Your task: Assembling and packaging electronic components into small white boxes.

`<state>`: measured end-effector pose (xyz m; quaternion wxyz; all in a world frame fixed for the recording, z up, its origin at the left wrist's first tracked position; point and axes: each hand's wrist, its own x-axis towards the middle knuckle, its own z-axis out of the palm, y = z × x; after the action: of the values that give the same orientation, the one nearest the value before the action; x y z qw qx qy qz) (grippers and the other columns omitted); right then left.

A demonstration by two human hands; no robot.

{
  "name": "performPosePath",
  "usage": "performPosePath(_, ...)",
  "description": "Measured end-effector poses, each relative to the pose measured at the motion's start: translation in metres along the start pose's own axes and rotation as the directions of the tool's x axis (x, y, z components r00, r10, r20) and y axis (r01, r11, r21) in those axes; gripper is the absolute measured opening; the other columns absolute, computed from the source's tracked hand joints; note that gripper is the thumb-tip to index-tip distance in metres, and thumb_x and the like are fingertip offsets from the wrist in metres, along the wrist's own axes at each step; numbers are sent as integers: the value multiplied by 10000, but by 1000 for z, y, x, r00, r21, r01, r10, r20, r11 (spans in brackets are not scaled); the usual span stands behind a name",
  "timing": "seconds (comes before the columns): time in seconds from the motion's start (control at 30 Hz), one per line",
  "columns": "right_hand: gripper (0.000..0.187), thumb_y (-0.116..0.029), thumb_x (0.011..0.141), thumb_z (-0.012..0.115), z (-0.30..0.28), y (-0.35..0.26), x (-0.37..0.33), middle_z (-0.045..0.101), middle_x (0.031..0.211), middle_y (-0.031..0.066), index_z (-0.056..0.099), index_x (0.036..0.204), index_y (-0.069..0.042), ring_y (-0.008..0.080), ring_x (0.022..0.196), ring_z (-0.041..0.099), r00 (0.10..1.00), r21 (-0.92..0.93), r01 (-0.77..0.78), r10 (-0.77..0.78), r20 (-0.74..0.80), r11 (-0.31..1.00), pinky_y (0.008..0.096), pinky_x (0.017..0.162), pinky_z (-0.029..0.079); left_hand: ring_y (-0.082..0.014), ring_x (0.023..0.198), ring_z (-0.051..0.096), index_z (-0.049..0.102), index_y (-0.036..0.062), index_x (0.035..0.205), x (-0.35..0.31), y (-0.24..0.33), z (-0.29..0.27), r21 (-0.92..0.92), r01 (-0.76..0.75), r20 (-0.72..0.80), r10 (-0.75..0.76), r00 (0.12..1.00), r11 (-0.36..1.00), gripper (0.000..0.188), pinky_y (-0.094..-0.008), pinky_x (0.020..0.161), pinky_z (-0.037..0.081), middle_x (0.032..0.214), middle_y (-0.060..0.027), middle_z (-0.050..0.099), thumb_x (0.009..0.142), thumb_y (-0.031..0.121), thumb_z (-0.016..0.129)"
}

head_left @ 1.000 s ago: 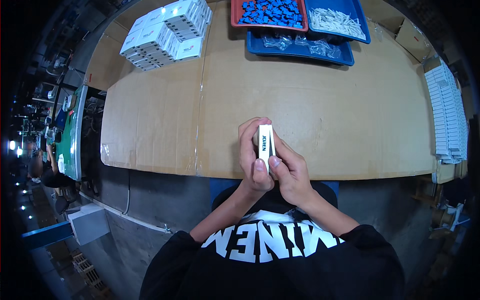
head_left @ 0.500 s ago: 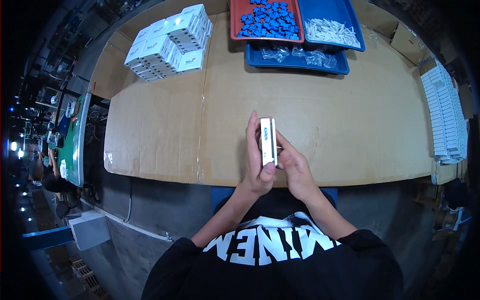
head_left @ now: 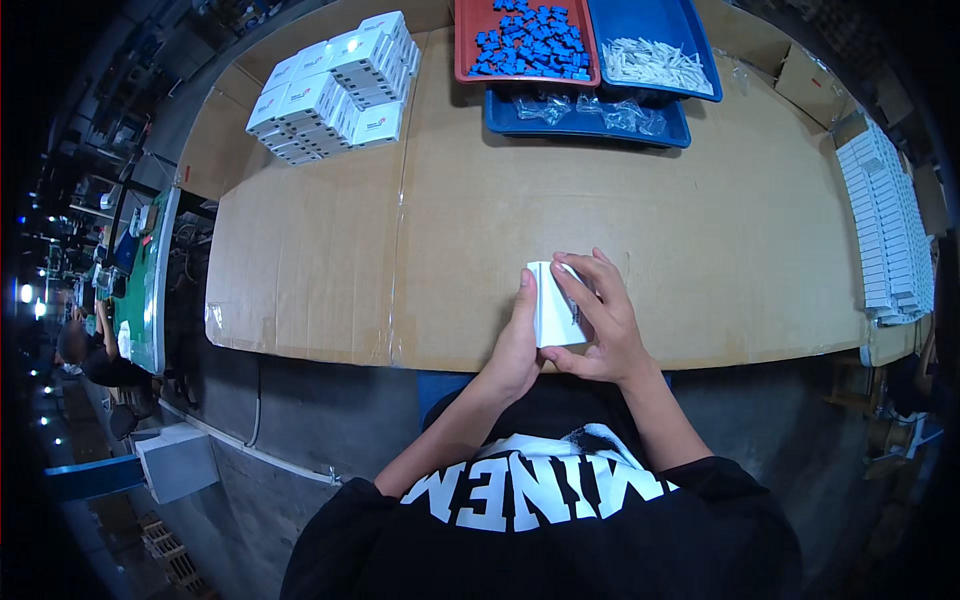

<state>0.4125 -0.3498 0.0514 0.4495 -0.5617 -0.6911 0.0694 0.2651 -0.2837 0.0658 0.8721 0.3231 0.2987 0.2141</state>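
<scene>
A small white box [head_left: 556, 312] is held between my two hands above the near edge of the cardboard-covered table. My left hand [head_left: 517, 338] grips its left side, the thumb lying along that edge. Over the right side curl the fingers of my right hand [head_left: 605, 318], with the thumb at the lower end of the box. Part of the box's broad face is hidden under the right fingers.
White boxes [head_left: 330, 90] are stacked at the far left. A red tray [head_left: 459, 60] of blue plastic pieces and a blue tray [head_left: 712, 60] of white pieces rest above another blue tray [head_left: 510, 125] holding clear bags. More white cartons [head_left: 885, 225] line the right edge.
The box has turned, so a broad white face now shows instead of its narrow printed side. My right hand has moved up over its right side.
</scene>
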Motion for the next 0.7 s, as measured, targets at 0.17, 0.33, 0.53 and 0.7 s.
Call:
performPosePath(0.17, 865, -525, 744, 823, 8, 11, -9, 608, 1362, 234, 585, 1378, 13, 425, 1225, 615, 997, 46, 9, -5, -77, 999, 615, 1113, 413, -179, 1137, 661, 441, 91, 1454, 0, -9, 7, 2, 30, -23, -30, 999, 1000, 698, -336, 942, 560, 1244, -92, 623, 1092, 652, 237)
performPosePath(0.33, 841, -559, 841, 776, 15, 13, -8, 626, 1351, 295, 604, 1340, 96, 460, 1210, 651, 982, 86, 106, -90, -166, 991, 553, 1031, 519, -167, 1066, 683, 481, 92, 1424, 1, -12, 6, 16, 53, -55, -52, 997, 998, 694, -309, 861, 568, 1182, -78, 648, 1089, 657, 260)
performPosePath(0.53, 858, -610, 955, 640, 20, 15, -12, 630, 1295, 371, 602, 1317, 167, 506, 1198, 654, 956, -19, 186, -186, -227, 982, 554, 1007, 535, -170, 1135, 658, 500, 104, 1424, 4, -19, -2, 38, 38, -6, -38, 999, 999, 627, -331, 958, 542, 1235, -74, 642, 1110, 601, 284)
performPosePath(0.7, 810, -551, 908, 727, 27, 16, -17, 627, 1309, 349, 621, 1284, 158, 498, 1211, 647, 955, 8, 189, -182, -236, 982, 564, 1013, 533, -164, 1134, 656, 504, 100, 1421, 3, -21, -7, 48, 56, -8, -56, 998, 997, 632, -334, 952, 545, 1232, -72, 641, 1109, 604, 284)
